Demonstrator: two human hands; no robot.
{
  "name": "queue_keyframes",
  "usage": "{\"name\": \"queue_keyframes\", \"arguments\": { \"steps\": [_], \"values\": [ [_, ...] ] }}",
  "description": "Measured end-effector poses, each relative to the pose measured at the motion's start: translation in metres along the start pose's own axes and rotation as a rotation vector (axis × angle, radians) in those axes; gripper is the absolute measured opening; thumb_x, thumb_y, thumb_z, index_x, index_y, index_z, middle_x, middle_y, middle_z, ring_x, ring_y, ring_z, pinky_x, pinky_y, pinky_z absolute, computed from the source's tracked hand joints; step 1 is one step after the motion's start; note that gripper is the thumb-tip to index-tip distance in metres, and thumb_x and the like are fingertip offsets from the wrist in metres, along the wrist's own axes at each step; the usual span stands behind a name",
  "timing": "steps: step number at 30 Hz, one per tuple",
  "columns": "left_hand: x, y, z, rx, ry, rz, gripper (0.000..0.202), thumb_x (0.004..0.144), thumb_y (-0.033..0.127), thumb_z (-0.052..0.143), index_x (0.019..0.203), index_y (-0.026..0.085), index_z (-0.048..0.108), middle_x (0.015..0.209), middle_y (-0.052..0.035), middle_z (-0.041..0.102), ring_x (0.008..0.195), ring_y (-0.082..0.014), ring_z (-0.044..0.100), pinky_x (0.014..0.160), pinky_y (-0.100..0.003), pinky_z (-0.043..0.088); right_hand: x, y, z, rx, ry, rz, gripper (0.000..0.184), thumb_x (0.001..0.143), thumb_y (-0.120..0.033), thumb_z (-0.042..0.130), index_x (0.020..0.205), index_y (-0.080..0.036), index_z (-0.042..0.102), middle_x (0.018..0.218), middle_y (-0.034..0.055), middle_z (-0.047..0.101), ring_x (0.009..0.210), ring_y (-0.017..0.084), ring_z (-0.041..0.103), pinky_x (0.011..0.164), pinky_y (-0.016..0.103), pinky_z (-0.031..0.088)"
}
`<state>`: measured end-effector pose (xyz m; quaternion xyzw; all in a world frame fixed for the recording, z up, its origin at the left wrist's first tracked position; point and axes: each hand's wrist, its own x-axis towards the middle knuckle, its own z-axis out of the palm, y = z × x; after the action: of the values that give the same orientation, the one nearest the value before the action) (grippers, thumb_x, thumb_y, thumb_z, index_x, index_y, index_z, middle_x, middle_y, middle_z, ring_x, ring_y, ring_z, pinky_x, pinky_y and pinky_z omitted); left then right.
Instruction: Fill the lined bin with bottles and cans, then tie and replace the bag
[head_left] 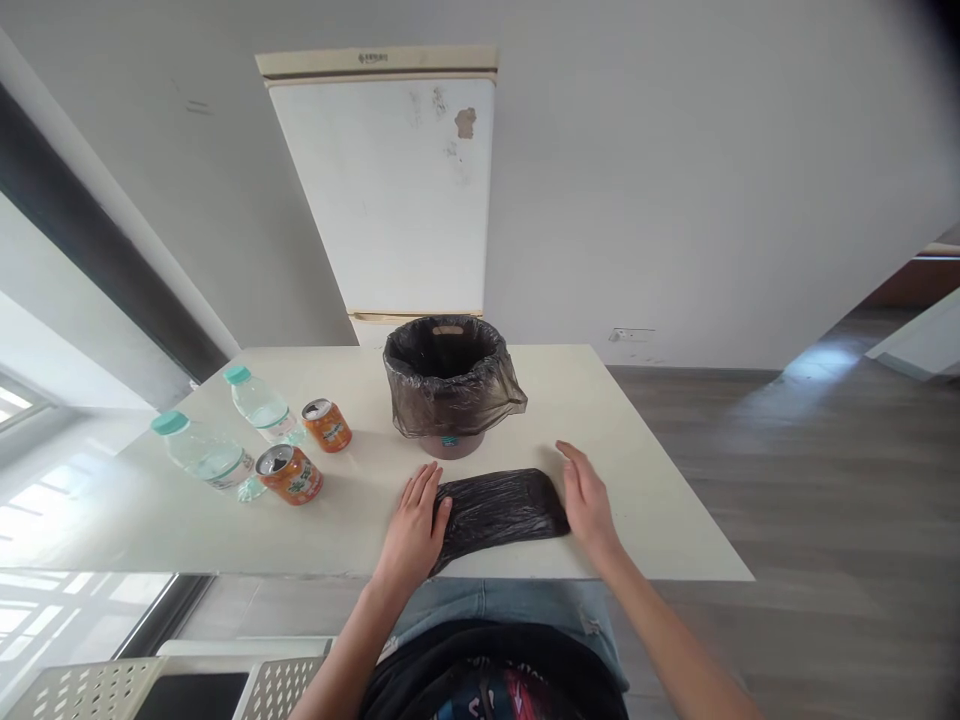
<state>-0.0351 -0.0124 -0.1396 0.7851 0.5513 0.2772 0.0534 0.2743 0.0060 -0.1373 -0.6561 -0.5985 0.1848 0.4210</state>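
A folded black plastic bag (pixel 501 508) lies flat on the white table (pixel 660 500) near its front edge. My left hand (pixel 415 528) rests flat at the bag's left end, fingers stretched out, thumb on the plastic. My right hand (pixel 587 500) lies open at the bag's right end, fingers straight and touching its edge. Behind the bag stands a small round bin (pixel 450 388) lined with another black bag whose rim is folded over the outside.
Two orange drink cans (pixel 289 473) (pixel 327 424) and two clear water bottles with teal caps (pixel 206 452) (pixel 259 402) lie on the table's left part. A white fridge (pixel 394 190) stands against the wall behind. A perforated white crate (pixel 82 688) sits at the lower left.
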Motion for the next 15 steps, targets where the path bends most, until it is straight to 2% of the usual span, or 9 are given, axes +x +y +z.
{"name": "queue_keyframes", "arguments": {
  "steps": [2, 3, 6, 8, 12, 15],
  "values": [
    [-0.002, 0.001, -0.006, -0.044, -0.022, 0.023, 0.044, 0.107, 0.036, 0.044, 0.149, 0.023, 0.05, 0.155, -0.0106, 0.055, 0.147, -0.0268, 0.048, 0.12, -0.048, 0.043, 0.003, 0.005, -0.005, 0.052, 0.075, 0.089, 0.057, 0.106, -0.056, 0.03, 0.13, -0.018, 0.066, 0.133, 0.0152, 0.069, 0.122, 0.032, 0.064, 0.106, 0.052, 0.051],
    [-0.003, 0.002, -0.007, -0.044, -0.04, 0.045, 0.045, 0.105, 0.038, 0.049, 0.147, 0.023, 0.051, 0.154, -0.0107, 0.055, 0.146, -0.0282, 0.049, 0.12, -0.049, 0.043, 0.003, 0.006, -0.005, 0.033, 0.058, 0.094, 0.054, 0.105, -0.058, 0.035, 0.122, -0.018, 0.068, 0.123, 0.0155, 0.072, 0.113, 0.032, 0.066, 0.1, 0.051, 0.054],
    [-0.005, 0.007, -0.009, 0.017, -0.081, 0.101, 0.058, 0.096, 0.045, 0.063, 0.148, 0.022, 0.051, 0.154, -0.0128, 0.053, 0.144, -0.0341, 0.048, 0.121, -0.055, 0.039, 0.002, 0.002, 0.001, -0.161, -0.059, -0.066, 0.047, 0.098, -0.06, 0.053, 0.116, -0.02, 0.068, 0.112, 0.0156, 0.07, 0.106, 0.035, 0.063, 0.093, 0.051, 0.053],
    [-0.004, 0.01, -0.008, 0.051, -0.091, 0.111, 0.065, 0.093, 0.046, 0.066, 0.15, 0.021, 0.048, 0.153, -0.0137, 0.052, 0.142, -0.0353, 0.048, 0.121, -0.056, 0.038, -0.001, -0.003, 0.008, -0.3, -0.061, -0.175, 0.045, 0.094, -0.059, 0.061, 0.117, -0.02, 0.067, 0.111, 0.0157, 0.067, 0.107, 0.036, 0.059, 0.092, 0.052, 0.051],
    [-0.003, 0.012, -0.007, 0.07, -0.105, 0.118, 0.061, 0.099, 0.046, 0.059, 0.152, 0.02, 0.045, 0.151, -0.0136, 0.053, 0.142, -0.0333, 0.047, 0.121, -0.053, 0.036, -0.004, -0.008, 0.019, -0.396, -0.047, -0.171, 0.035, 0.093, -0.056, 0.065, 0.094, -0.021, 0.064, 0.098, 0.0136, 0.062, 0.096, 0.034, 0.057, 0.084, 0.049, 0.05],
    [-0.003, 0.011, -0.007, 0.078, -0.116, 0.111, 0.054, 0.106, 0.043, 0.048, 0.154, 0.02, 0.042, 0.152, -0.0131, 0.053, 0.143, -0.0313, 0.046, 0.121, -0.052, 0.035, -0.005, -0.014, 0.017, -0.305, -0.084, -0.15, 0.032, 0.095, -0.052, 0.061, 0.081, -0.023, 0.058, 0.096, 0.0124, 0.063, 0.093, 0.033, 0.058, 0.083, 0.047, 0.05]
  ]
}}
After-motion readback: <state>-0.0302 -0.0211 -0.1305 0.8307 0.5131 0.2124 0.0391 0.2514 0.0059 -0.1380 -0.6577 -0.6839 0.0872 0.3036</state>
